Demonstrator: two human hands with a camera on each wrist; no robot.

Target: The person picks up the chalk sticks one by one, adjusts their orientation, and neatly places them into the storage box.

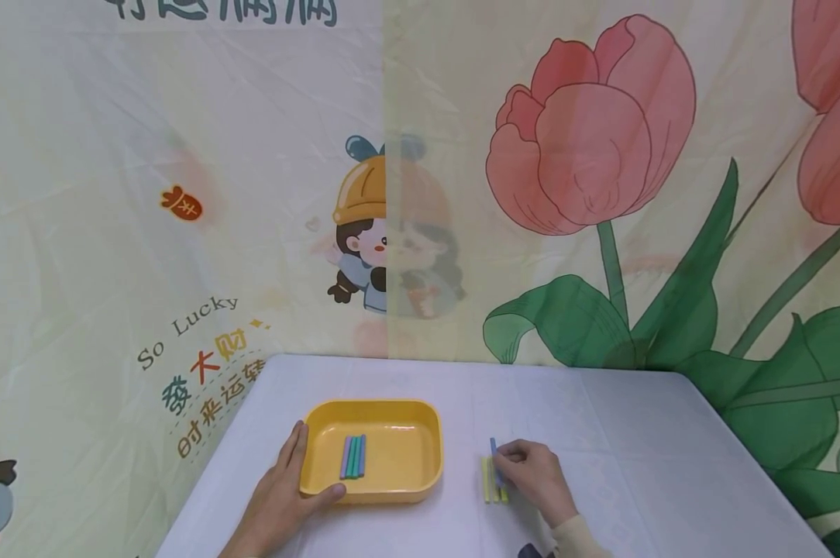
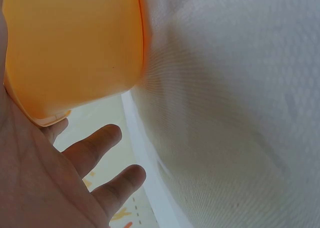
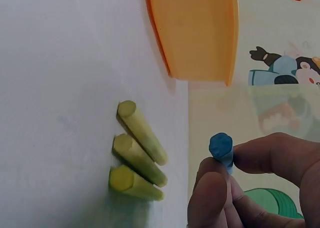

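Note:
My right hand (image 1: 535, 474) pinches a blue chalk stick (image 3: 221, 147) between thumb and fingers, upright end toward the wrist camera. Beside it on the cloth lie three yellow-green chalk sticks (image 3: 140, 133) in a row, apart from the held one. A yellow tray (image 1: 399, 490) stands to the left, with several purple, green and blue chalk sticks (image 1: 353, 456) side by side in its left part. My left hand (image 1: 287, 484) rests against the tray's near left corner, thumb at the front rim. In the left wrist view its fingers (image 2: 97, 145) are straight and spread.
A white cloth (image 1: 643, 457) covers the table, whose back edge meets a printed curtain (image 1: 434, 77) with tulips and cartoon figures. A small dark object (image 1: 529, 551) shows at the bottom edge near the right wrist.

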